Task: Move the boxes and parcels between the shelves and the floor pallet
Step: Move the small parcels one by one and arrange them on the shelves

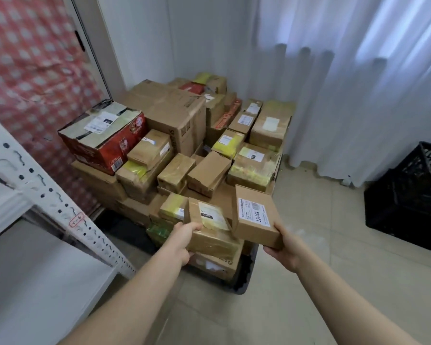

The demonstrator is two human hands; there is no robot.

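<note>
Left hand (184, 241): fingers curled round the near end of taped brown box (210, 229), at the near edge of the stack on the floor pallet (244, 277). Right hand (285, 247): pinches near corner of flat labelled box (256, 219), which is tilted, just beside the first.

White label (254, 212) on the flat brown cardboard box (259, 232), lower centre-right, is reading "12V4A". Red-outlined tag (76, 219) on the white perforated metal shelf post (47, 190), lower left, is showing handwritten "5-6". Print on the adjacent taped brown cardboard box (209, 239) is blurring, illegible.
</note>
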